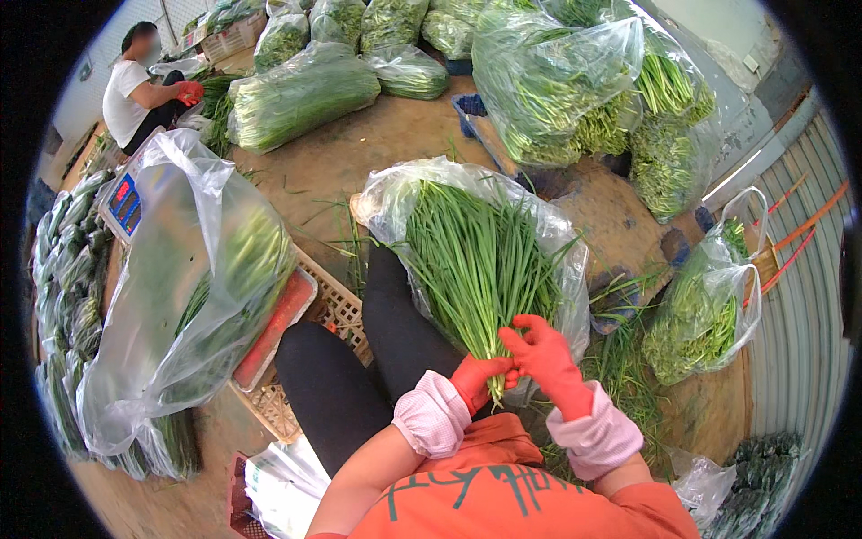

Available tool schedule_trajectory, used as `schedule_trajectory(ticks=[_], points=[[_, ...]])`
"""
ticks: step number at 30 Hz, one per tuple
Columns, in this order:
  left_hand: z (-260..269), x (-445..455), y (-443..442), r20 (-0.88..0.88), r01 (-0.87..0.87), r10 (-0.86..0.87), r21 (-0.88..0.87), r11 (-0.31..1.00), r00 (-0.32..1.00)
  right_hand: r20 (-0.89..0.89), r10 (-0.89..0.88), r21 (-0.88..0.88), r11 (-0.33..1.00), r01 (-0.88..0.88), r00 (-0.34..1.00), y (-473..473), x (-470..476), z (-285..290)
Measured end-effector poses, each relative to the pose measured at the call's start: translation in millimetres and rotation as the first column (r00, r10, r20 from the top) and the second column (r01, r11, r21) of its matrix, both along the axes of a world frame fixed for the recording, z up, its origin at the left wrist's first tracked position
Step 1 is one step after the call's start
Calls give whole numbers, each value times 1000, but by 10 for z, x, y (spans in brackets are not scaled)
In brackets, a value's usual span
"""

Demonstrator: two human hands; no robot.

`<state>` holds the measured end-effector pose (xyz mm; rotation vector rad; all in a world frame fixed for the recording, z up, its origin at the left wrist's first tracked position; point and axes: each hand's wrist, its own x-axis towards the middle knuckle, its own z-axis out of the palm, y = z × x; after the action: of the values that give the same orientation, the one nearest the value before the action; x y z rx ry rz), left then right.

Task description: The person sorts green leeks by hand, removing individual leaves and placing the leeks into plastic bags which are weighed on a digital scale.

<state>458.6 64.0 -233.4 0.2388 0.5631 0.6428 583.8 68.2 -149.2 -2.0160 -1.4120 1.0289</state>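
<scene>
In a red glove, my left hand [479, 383] grips the pale stem ends of a bunch of long green garlic chives [471, 256]. The leaves fan out away from me over my lap, on a clear plastic bag [576, 276] spread under them. My right hand [542, 357], gloved in red too, is at the right side of the stems, with its thumb and forefinger spread near them. Whether its fingers touch or hold any stalk, I cannot tell. Pink checked sleeve cuffs cover both wrists.
Left, a plastic bag of greens [249, 269] lies on a red-topped scale [279, 327] over a plastic crate [269, 407]. Bagged greens [303, 94] stand ahead. A person [138, 91] in red gloves crouches far left. Loose leaves [623, 367] and another bag [704, 323] lie right.
</scene>
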Motion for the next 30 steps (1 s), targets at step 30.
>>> schedule_trajectory(ticks=[30], points=[[-124,53,-48,-288,-242,345,338,909,894,67,93,138,985,-101,993,46,-189,-181]])
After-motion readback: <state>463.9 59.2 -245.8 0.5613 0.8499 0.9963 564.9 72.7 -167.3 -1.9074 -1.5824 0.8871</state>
